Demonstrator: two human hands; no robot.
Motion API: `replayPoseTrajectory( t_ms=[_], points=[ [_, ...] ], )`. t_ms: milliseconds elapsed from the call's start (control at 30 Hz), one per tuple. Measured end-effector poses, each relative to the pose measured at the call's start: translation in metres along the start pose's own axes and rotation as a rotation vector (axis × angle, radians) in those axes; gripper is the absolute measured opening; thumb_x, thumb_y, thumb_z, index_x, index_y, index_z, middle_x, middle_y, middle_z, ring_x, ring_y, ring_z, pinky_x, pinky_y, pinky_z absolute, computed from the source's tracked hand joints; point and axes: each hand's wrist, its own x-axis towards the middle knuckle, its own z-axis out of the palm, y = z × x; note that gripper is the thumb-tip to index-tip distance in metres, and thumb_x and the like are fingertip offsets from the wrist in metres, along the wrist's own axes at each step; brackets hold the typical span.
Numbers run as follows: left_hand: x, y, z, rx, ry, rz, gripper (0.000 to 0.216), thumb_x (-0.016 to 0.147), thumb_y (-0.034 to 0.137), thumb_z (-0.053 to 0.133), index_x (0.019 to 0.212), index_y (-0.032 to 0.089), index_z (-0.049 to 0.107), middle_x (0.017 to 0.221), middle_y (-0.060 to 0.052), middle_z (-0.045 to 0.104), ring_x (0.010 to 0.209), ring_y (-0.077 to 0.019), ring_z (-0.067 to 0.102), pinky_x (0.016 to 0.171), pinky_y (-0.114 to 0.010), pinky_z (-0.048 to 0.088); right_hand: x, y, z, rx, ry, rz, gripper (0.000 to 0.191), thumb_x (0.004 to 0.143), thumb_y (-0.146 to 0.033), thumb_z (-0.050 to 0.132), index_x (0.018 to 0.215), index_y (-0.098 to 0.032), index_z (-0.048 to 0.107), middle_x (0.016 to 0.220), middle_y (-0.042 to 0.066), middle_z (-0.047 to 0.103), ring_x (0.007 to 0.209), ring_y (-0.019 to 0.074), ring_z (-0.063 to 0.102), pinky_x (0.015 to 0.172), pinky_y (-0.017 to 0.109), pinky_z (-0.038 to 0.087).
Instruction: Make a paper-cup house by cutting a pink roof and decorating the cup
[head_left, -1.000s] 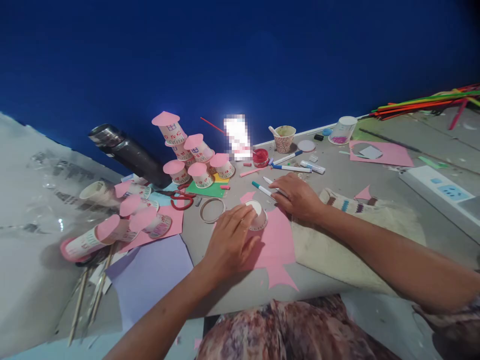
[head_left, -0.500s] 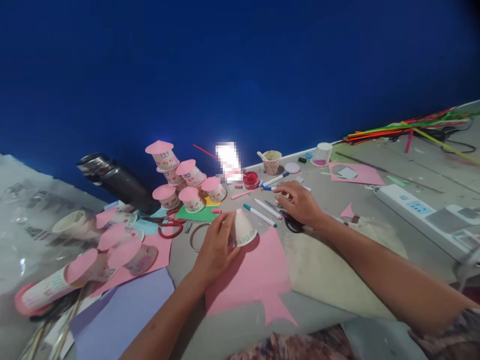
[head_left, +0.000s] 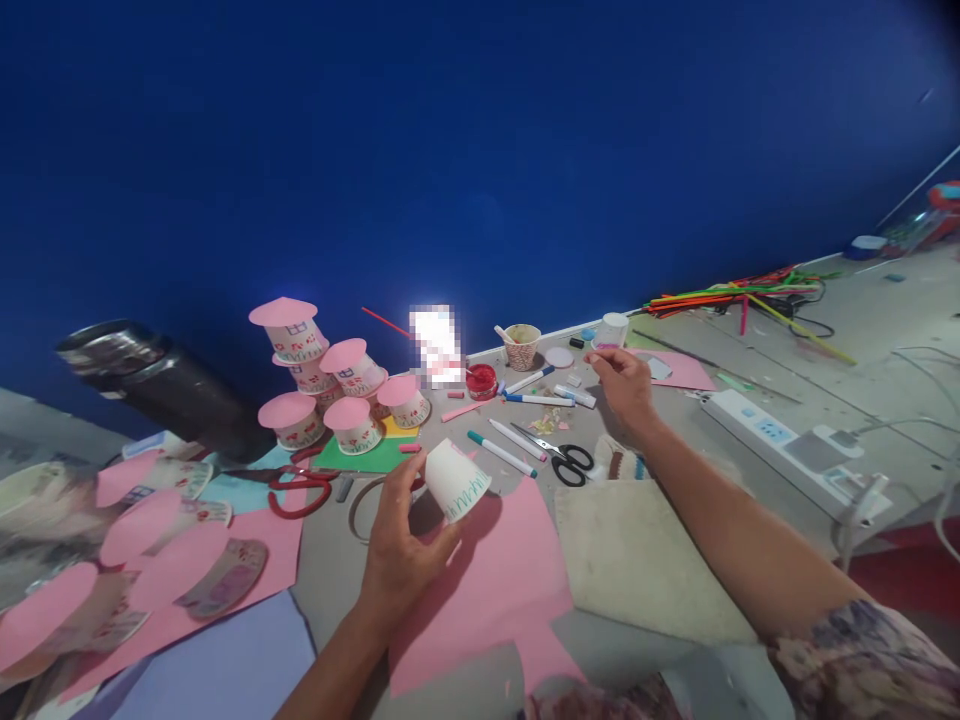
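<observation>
My left hand (head_left: 409, 545) grips a white paper cup (head_left: 454, 482) with green grass strokes near its rim. The cup is tilted, its base toward the upper left, above a cut sheet of pink paper (head_left: 517, 560). Farther back, my right hand (head_left: 626, 390) has its fingers curled and pressed together; whatever they hold, if anything, cannot be made out. Just behind those fingertips stands another white cup (head_left: 611, 328). Black-handled scissors (head_left: 574, 463) and a blue-capped marker (head_left: 540, 400) lie left of my right hand.
Decorated cups with pink paper roofs (head_left: 283, 312) are stacked at the left, beside a black flask (head_left: 172, 390). Red-handled scissors (head_left: 300, 497) lie in front. A red jar (head_left: 481, 380) and a patterned cup (head_left: 522, 348) stand at the back. A power strip (head_left: 780, 450) is at the right.
My right hand has moved away from the black scissors, back and right toward the white cup behind. The cup in my left hand is tilted more. The view has shifted to the right.
</observation>
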Motion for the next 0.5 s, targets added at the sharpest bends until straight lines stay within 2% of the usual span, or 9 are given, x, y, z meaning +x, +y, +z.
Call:
replayPoseTrajectory(
  t_ms=[300,400,500],
  points=[
    [-0.004,-0.005,0.009,-0.087,-0.029,0.011,0.067,0.087,0.03,0.075,0.148,0.024,0.049,0.141,-0.013,0.063,0.128,-0.0317,0.066,0.103,-0.047,0.061,0.001,-0.01,0.0,0.061,0.094,0.169,0.038,0.071,-0.05,0.068,0.088,-0.019,0.079,0.086,0.006,0.078,0.073,0.0174,0.061,0.061,0.028,0.046],
    [-0.004,-0.006,0.009,-0.106,-0.025,-0.024,0.067,0.085,0.03,0.076,0.147,0.025,0.05,0.142,-0.013,0.063,0.128,-0.0318,0.066,0.102,-0.047,0.061,-0.008,-0.01,0.002,0.076,0.083,0.206,0.04,0.07,-0.055,0.069,0.084,-0.019,0.076,0.085,0.008,0.078,0.072,0.018,0.062,0.057,0.027,0.044],
    [-0.003,-0.006,0.008,-0.122,-0.03,-0.045,0.067,0.084,0.028,0.075,0.147,0.025,0.051,0.141,-0.012,0.064,0.129,-0.0313,0.065,0.1,-0.045,0.061,-0.015,-0.017,0.008,0.093,0.01,0.224,0.041,0.07,-0.059,0.071,0.082,-0.019,0.075,0.083,0.009,0.079,0.068,0.0175,0.061,0.052,0.026,0.042]
  ],
)
